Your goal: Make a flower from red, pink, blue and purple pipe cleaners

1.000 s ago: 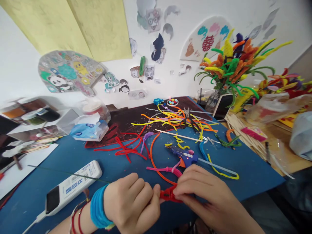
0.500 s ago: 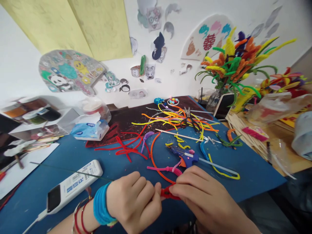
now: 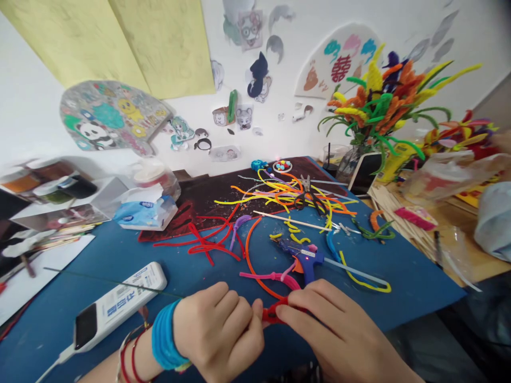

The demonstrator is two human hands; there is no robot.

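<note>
My left hand [image 3: 215, 332] and my right hand [image 3: 335, 332] meet at the front of the blue mat [image 3: 399, 287]. Both pinch a bent red pipe cleaner [image 3: 273, 314], partly hidden by my fingers. An orange pipe cleaner [image 3: 251, 260] curves down into that red piece, and a pink pipe cleaner [image 3: 269, 276] lies just above it. A blue hot glue gun [image 3: 305, 260] rests beyond my right fingers. A blue band [image 3: 163, 335] and thin red cords circle my left wrist.
A tangle of yellow and orange pipe cleaners [image 3: 287, 194] and black-handled scissors [image 3: 309, 197] lie farther back. Red pipe cleaners [image 3: 207, 244] lie at the left, beyond a white power bank [image 3: 120, 306]. A vase of pipe-cleaner flowers [image 3: 375, 111] stands at the back right.
My right hand has dropped slightly and its fingers have moved along the red piece. My left hand stays nearly still, and the view has shifted very little.
</note>
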